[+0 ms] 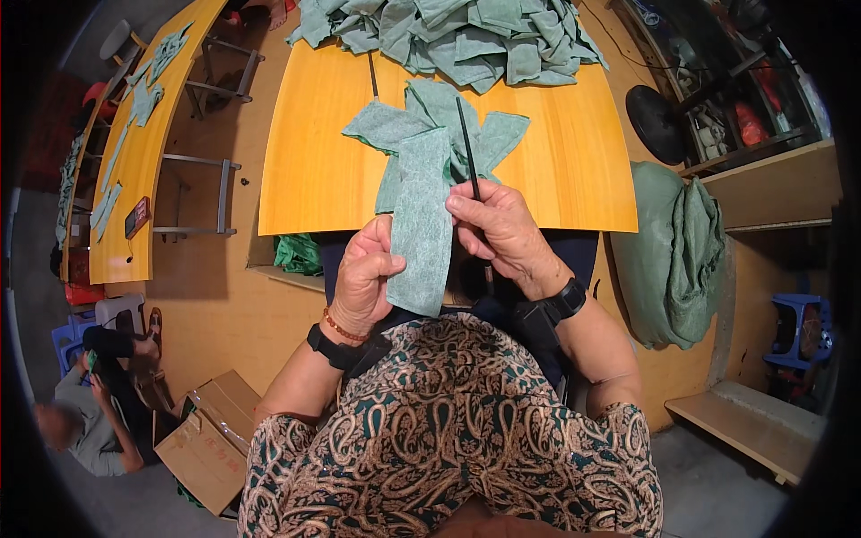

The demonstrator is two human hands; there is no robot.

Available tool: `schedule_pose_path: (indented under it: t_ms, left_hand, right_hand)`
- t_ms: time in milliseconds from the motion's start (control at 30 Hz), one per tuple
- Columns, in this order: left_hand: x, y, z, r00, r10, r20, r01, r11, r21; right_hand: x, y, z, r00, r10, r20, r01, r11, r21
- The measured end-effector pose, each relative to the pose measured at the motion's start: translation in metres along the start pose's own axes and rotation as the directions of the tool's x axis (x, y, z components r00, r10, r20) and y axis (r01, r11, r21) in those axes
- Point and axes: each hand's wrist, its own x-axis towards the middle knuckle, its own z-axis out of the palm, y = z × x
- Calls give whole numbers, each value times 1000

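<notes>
A long green cloth piece (420,229) hangs between my hands over the table's near edge. My left hand (361,276) is closed on its lower left edge, thumb on top. My right hand (508,231) is closed round a thin black stick (465,134) and touches the cloth's right edge with thumb and fingertips. The stick points up and away from me, and its lower end shows below the hand. Just beyond lie several loose green cloth pieces (448,103) on the yellow table (305,161).
A big heap of green cloth pieces (475,40) covers the table's far end, with another thin stick (373,76) before it. A stuffed green sack (668,255) stands at right. On the left are a second yellow table (134,179), a cardboard box (211,448) and a seated person (99,412).
</notes>
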Motion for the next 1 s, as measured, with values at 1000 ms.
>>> schedule_pose_path:
  t_ms: [1000]
  left_hand:
    - [5,-22,9,953,218,-211,-117,905,409]
  right_hand:
    - [-15,22,16,982,-180,-57,139,892,-429]
